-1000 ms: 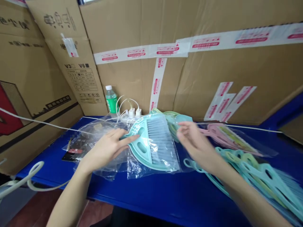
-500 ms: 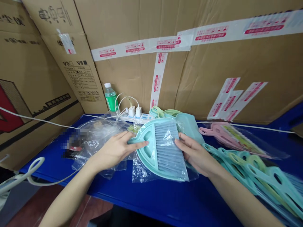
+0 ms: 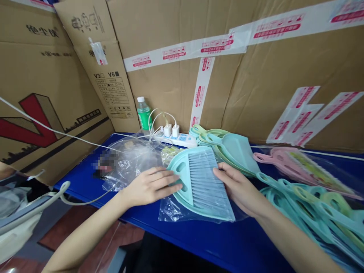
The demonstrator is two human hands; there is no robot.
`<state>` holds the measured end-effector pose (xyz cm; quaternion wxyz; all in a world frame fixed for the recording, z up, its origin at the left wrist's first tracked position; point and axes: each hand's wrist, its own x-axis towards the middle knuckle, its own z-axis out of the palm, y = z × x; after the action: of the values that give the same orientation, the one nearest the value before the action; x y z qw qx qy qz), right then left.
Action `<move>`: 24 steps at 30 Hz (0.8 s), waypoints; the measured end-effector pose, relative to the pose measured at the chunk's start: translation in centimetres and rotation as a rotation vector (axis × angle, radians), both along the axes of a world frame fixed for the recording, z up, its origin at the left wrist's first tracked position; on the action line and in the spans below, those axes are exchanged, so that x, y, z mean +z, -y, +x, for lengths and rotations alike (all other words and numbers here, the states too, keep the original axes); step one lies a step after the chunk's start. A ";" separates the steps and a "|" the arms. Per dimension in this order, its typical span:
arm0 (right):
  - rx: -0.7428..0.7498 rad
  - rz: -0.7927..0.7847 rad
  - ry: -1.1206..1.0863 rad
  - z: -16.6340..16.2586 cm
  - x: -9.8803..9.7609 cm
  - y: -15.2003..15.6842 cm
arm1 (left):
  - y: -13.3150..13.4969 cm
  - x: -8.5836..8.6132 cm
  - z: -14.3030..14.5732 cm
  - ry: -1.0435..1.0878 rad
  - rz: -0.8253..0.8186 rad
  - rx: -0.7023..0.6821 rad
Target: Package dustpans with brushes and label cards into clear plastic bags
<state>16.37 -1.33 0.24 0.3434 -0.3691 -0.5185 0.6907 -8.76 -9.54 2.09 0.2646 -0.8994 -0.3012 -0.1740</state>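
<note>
A mint-green brush and dustpan set [image 3: 199,182] lies in a clear plastic bag [image 3: 170,210] on the blue table [image 3: 199,239]. My left hand [image 3: 152,184] rests on the handle end of the set, fingers stretched across it. On the right edge of the set, over the bristles, my right hand [image 3: 237,187] lies with its fingers curled against the plastic. Both hands press the set from either side.
Clear plastic bags [image 3: 133,159] lie at the left. Stacked mint dustpans [image 3: 227,146] sit behind, pink bagged sets [image 3: 295,167] and several loose mint brushes [image 3: 313,208] at the right. A green bottle [image 3: 143,113] and power strip [image 3: 176,138] stand by the cardboard boxes [image 3: 256,83].
My right hand came down from mid-air onto the right edge of the bagged set. The set shifted slightly right and nearer to me; my left hand stayed on its handle end.
</note>
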 end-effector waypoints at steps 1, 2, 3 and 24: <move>0.004 0.009 0.008 0.1 0.1 0.0 | 0.2 0.2 -0.2 -0.005 -0.023 -0.021; 0.001 0.024 0.016 0.2 0.2 -0.2 | 0.3 0.5 -0.5 -0.002 -0.045 -0.026; -0.011 0.045 0.023 0.5 0.4 -0.4 | 0.5 0.7 -1.1 0.014 -0.056 -0.017; -0.095 0.257 0.092 1.6 0.3 -1.9 | -0.4 4.2 -1.6 0.265 -0.285 0.452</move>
<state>17.96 0.57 0.57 0.3962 -0.3775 -0.5997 0.5838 -10.34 -9.10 6.26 0.1258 -0.8071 -0.5471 -0.1827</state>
